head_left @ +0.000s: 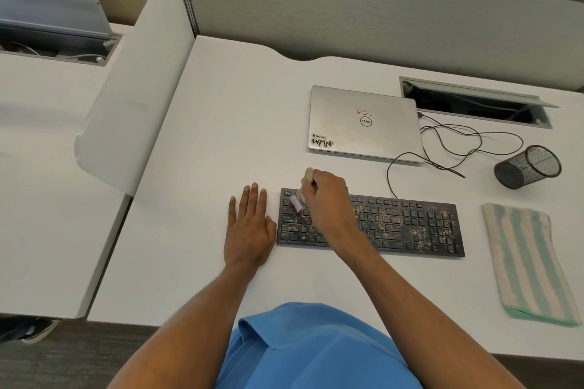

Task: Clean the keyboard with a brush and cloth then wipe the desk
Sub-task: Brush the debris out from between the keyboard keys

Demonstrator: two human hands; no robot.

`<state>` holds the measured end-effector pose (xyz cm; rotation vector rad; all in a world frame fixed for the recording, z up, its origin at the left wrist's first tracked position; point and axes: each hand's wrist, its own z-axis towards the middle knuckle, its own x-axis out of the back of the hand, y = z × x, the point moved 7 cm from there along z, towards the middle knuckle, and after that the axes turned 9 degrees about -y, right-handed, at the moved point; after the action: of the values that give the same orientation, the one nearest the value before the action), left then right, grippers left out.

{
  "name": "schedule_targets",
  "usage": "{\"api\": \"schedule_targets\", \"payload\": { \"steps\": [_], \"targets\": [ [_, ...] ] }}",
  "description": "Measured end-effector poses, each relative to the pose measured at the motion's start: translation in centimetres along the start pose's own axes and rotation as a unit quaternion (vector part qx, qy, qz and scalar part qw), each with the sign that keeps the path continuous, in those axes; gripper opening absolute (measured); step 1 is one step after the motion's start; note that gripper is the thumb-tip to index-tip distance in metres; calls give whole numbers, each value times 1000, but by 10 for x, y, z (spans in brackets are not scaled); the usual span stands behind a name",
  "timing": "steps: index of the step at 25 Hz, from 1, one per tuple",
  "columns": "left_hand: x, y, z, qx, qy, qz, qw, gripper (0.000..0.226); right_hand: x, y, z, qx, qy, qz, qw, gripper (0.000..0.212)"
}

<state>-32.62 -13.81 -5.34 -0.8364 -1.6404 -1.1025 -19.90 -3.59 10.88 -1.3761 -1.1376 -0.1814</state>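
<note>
A black keyboard (410,224) lies on the white desk (221,123), its keys speckled with pale crumbs. My right hand (327,196) grips a small brush (298,200) with a light handle and pinkish bristles, and the bristles touch the keyboard's upper left keys. Flat on the desk, just left of the keyboard, rests my left hand (249,227) with straight fingers. A folded cloth (527,262) with green and cream stripes lies to the right of the keyboard.
A closed silver laptop (363,123) sits behind the keyboard, its black cable (455,142) looping across the desk. A black mesh pen cup (527,166) lies on its side at the right. An open cable hatch (474,103) sits at the back right. A partition rises on the left.
</note>
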Motion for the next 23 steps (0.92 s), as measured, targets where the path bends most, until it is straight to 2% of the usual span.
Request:
{"api": "schedule_targets", "payload": {
  "steps": [3,9,13,16,19,23],
  "targets": [
    [0,0,0,2,-2,-1,1000,67,-5,0,0,1,-10,-3,1000,34],
    [-1,-1,0,2,-1,-4,1000,67,-14,7,-3,-35,-87,-85,992,27],
    [-1,-1,0,1,-3,-2,1000,67,-1,2,-2,-14,-16,-50,998,30],
    [-1,0,-1,0,-1,-1,1000,67,0,-1,0,-7,4,-23,1000,31],
    [0,0,0,2,1,-5,1000,66,-13,-1,1,-1,-34,-51,998,27],
    [0,0,-1,2,-2,-3,1000,67,-15,7,0,-39,-79,-110,990,27]
  ]
}}
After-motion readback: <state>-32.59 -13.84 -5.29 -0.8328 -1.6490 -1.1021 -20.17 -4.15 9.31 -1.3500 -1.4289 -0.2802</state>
